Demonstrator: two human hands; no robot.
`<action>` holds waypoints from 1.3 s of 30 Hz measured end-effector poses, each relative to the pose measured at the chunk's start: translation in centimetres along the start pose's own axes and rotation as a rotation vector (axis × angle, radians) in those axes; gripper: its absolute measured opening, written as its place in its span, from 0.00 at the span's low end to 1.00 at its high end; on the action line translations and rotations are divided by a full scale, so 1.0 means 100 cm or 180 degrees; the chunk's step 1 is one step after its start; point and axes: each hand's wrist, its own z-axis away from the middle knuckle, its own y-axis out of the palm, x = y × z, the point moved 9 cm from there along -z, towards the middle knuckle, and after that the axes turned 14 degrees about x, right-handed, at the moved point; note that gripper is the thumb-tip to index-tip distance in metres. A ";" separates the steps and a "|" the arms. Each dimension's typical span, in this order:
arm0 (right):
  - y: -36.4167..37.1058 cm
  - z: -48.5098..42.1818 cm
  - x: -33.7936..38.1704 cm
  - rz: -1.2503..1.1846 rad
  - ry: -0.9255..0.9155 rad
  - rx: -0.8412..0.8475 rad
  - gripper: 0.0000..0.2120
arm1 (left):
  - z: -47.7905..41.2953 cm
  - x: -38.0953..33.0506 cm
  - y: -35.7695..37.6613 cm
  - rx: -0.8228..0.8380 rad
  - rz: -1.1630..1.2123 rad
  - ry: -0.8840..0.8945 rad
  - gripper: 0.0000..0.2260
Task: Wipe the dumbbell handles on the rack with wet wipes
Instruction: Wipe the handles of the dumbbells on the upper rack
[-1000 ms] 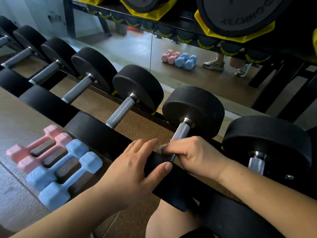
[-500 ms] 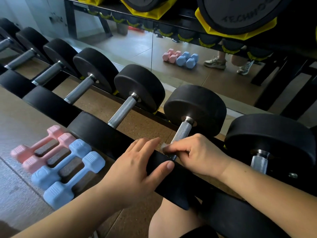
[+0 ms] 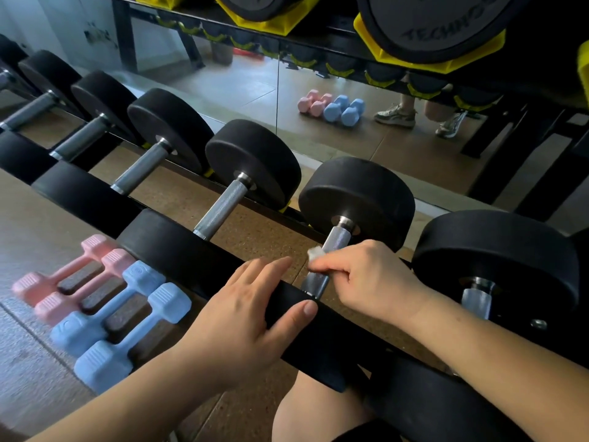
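One wipe point(image 3: 314, 252) between right grip point(image 3: 369, 279) and handle point(image 3: 338, 239)

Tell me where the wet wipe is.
In the head view, right of centre: the wet wipe is pinched in the right hand against a steel dumbbell handle, right of the left hand.

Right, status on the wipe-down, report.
Left hand flat on near weight head. Right hand grips wet wipe around dumbbell handle. Nothing blocking the handle.
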 end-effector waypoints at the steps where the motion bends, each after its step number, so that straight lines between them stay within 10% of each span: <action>1: -0.003 0.000 0.000 -0.0287 -0.0039 -0.0044 0.15 | 0.000 0.000 0.000 0.0003 0.0002 0.0002 0.37; 5: -0.021 -0.012 0.006 0.0464 -0.0454 -0.0499 0.18 | 0.000 -0.001 0.001 -0.0020 -0.0029 -0.0009 0.35; 11: 0.021 -0.052 -0.025 0.0562 0.0470 0.1018 0.21 | 0.000 -0.002 0.000 -0.0001 -0.0034 0.0005 0.34; 18: 0.017 -0.057 -0.016 0.0717 0.0779 0.1228 0.28 | 0.000 0.000 0.000 0.0025 -0.0054 0.0001 0.34; 26: 0.037 -0.052 0.025 0.0307 0.0163 0.1575 0.11 | 0.002 0.007 0.003 0.0080 -0.0049 -0.0211 0.40; 30: -0.004 -0.037 0.012 -0.1053 0.0109 0.0965 0.17 | 0.004 0.009 0.007 0.0151 0.0001 -0.0429 0.44; 34: -0.035 -0.035 0.012 0.0480 -0.0234 -0.0345 0.17 | 0.004 0.008 0.005 0.0172 -0.0010 -0.0433 0.42; 39: 0.021 -0.048 -0.013 0.0565 0.0347 0.0868 0.16 | 0.004 0.005 0.003 0.0230 -0.0034 -0.0459 0.42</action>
